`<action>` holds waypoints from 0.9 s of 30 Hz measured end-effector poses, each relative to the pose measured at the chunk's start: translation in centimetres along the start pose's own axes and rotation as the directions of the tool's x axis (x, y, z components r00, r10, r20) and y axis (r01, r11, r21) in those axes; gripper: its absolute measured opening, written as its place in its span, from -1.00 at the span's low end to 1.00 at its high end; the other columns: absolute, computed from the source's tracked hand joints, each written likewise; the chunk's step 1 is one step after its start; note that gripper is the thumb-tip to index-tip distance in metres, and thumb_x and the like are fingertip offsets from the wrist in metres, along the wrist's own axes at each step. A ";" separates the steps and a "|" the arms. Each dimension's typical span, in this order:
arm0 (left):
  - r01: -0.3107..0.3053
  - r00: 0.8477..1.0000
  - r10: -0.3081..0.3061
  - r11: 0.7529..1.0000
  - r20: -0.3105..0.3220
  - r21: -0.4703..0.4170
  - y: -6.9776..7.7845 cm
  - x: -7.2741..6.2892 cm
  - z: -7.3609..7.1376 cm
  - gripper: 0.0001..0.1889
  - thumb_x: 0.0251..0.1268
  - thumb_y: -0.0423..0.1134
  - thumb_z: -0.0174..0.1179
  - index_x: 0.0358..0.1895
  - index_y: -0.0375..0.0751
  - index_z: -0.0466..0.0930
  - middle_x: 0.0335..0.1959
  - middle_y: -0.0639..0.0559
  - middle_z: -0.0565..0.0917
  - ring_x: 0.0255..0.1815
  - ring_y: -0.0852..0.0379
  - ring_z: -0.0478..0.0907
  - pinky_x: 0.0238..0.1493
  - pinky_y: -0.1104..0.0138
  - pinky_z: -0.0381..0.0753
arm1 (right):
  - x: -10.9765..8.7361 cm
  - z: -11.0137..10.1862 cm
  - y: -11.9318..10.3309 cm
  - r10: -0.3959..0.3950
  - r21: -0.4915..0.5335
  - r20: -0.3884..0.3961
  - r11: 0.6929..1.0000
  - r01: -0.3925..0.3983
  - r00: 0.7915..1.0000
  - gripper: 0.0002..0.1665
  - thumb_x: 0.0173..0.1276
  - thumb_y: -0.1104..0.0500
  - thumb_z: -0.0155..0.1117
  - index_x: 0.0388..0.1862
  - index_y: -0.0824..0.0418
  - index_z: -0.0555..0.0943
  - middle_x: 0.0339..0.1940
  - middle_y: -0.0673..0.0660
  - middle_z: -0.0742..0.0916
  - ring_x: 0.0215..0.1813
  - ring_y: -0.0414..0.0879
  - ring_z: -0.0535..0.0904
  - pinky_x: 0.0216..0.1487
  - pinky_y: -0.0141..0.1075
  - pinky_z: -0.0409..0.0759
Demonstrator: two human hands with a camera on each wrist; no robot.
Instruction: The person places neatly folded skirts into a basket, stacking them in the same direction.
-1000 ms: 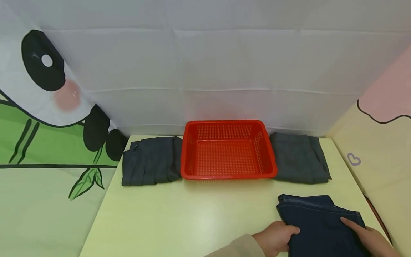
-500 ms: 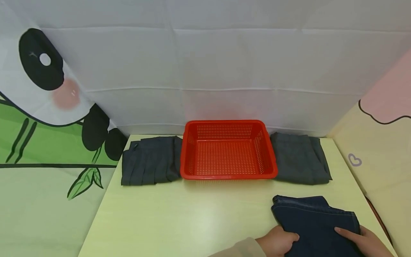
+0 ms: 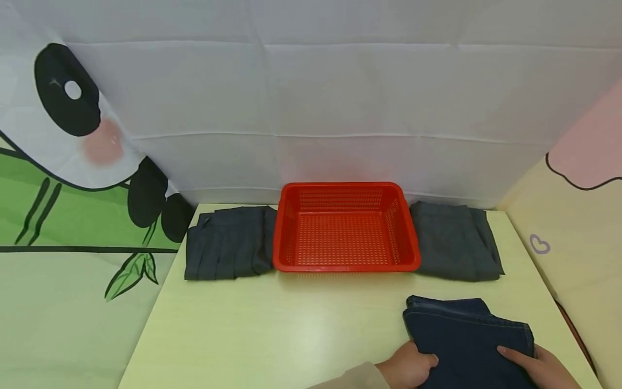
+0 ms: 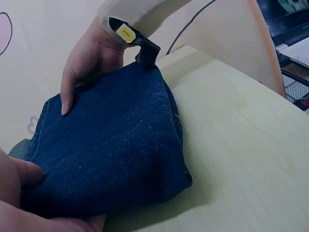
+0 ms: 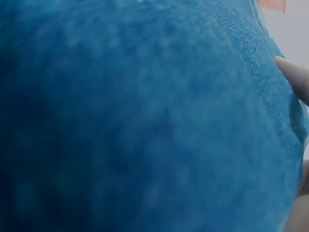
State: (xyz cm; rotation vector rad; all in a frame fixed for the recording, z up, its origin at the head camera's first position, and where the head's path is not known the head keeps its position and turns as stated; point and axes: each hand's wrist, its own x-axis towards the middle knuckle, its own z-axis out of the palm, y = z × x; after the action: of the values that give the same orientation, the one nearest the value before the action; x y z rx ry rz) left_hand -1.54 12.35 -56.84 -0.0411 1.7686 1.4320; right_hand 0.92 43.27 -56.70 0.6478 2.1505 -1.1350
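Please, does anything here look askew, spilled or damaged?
I see nothing spilled or damaged. Only the folded denim, held by the left hand and the right hand, looks slightly askew: at its far edge, the layers do not line up. The red basket stands straight between the pleated garment and the grey garment.

Folded denim [image 3: 468, 337] past head-view btm edge, blurry in R-wrist cam

In the left wrist view, the left hand [image 4: 17, 217] pinches the near side of a folded dark-blue denim garment [image 4: 111, 140], while the right hand [image 4: 94, 53] holds its far side, thumb on top. A yellow label [image 4: 126, 33] marks the black wrist mount [image 4: 147, 50] below a beige sleeve [image 4: 145, 14]. Pale tabletop [image 4: 246, 130] extends rightward.
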 end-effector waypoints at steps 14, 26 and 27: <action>-0.030 1.000 0.032 0.946 -0.001 -0.324 -1.2 -2.0 -3.3 -0.57 0.40 -0.47 0.13 0.31 -0.44 0.39 0.08 -0.15 0.61 0.15 -0.19 0.62 0.23 -0.12 0.56 | -1.1 4.2 -2.6 -0.041 0.208 0.065 0.978 0.027 0.997 0.12 0.55 -0.19 0.18 0.46 0.74 -0.02 0.02 0.45 0.70 -0.05 0.24 0.73 0.00 0.09 0.70; -0.121 0.990 0.139 0.936 0.031 -0.330 -3.8 -3.3 -7.7 -0.43 0.46 -0.42 0.08 0.50 -0.35 0.24 0.25 -0.10 0.55 0.23 -0.09 0.55 0.32 -0.17 0.46 | -1.0 8.0 -5.6 -0.146 0.362 0.127 0.928 0.091 0.981 0.05 0.58 -0.08 0.19 0.56 0.61 -0.09 0.21 0.44 0.64 0.09 0.20 0.69 0.10 0.08 0.67; -0.136 0.987 0.156 0.938 0.037 -0.318 -4.1 -3.5 -8.2 -0.42 0.47 -0.41 0.07 0.51 -0.36 0.22 0.27 -0.10 0.55 0.24 -0.09 0.55 0.32 -0.14 0.47 | -0.9 8.5 -5.9 -0.154 0.377 0.123 0.921 0.097 0.980 0.04 0.58 -0.07 0.20 0.56 0.59 -0.08 0.22 0.43 0.64 0.09 0.19 0.69 0.10 0.08 0.67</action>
State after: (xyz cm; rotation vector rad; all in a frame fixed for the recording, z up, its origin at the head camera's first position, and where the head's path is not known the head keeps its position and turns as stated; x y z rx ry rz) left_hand -1.85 2.61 -57.99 -0.0325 1.5037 1.7947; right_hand 0.11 32.91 -56.60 0.5673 1.8867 -1.6298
